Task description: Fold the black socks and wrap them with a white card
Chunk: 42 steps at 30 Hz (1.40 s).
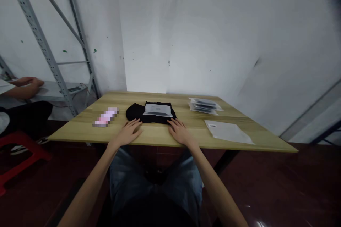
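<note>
A black cloth item (135,112), possibly a folded garment, lies on the wooden table in front of me. On top of it rests a flat translucent plastic packet (157,110) with a dark mark in its middle. My left hand (129,132) lies flat on the table with its fingers spread, fingertips at the near left edge of the black cloth. At the cloth's near right corner, my right hand (179,131) also rests flat with fingers stretched out. Neither hand holds anything.
To the right, a stack of plastic-wrapped dark packets (204,105) stands behind a flat white bag (228,131) with a small label. A blurred pinkish object (106,117) lies left. Beyond are a metal rack (42,39), another person's hands (32,82) and a red stool (22,149).
</note>
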Available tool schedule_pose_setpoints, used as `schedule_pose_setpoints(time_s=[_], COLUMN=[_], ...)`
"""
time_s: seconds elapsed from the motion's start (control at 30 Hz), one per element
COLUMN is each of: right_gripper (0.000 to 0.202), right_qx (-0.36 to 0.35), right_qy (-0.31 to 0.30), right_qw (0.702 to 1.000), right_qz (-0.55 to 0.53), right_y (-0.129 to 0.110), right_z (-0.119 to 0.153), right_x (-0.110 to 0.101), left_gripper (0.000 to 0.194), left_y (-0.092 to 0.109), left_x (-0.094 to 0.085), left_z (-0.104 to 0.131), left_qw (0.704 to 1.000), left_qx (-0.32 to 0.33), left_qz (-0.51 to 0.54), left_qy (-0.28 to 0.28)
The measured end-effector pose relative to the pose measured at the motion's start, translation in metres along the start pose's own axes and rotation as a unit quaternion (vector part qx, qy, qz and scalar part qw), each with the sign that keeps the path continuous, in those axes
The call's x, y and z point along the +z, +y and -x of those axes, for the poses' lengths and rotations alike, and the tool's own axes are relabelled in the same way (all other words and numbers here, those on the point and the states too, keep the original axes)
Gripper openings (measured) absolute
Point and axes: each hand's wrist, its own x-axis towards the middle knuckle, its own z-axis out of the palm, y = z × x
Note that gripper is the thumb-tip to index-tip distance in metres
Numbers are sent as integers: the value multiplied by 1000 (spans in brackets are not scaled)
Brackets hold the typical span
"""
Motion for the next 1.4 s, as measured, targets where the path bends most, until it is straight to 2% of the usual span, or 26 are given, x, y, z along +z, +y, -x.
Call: schedule_pose_setpoints(time_s=[0.33,0.47,0.53,0.7,0.87,1.17,1.3,1.4], right_gripper=[57,72,77,76,79,93,97,96], right_qx=[1,-14,-23,-21,-19,-19,-23,-29], right_qy=[2,9,-6,-63,-73,-104,-124,-120], right_qw=[1000,1000,999,998,997,994,992,992], right_qz=[-8,-22,-23,-18,-13,-10,-8,-5], right_y=[2,3,2,-1,1,-4,-4,-2], right_z=[2,6,7,7,6,8,8,9], right_x=[3,-1,-4,-8,-6,-15,-18,-16], left_gripper=[64,67,70,73,72,70,67,67], left_y=[-3,-3,-3,-5,-4,9,12,15], left_x=[1,2,2,6,8,-4,1,6], left_z=[0,1,1,1,2,-2,-7,-6], left_qw=[1000,1000,1000,1000,1000,999,998,998], left_qx=[5,3,-4,-27,-24,17,1,-14], left_qz=[11,16,16,4,-14,-23,-21,-22], left_qy=[4,-6,-5,-10,-5,-28,-64,-65])
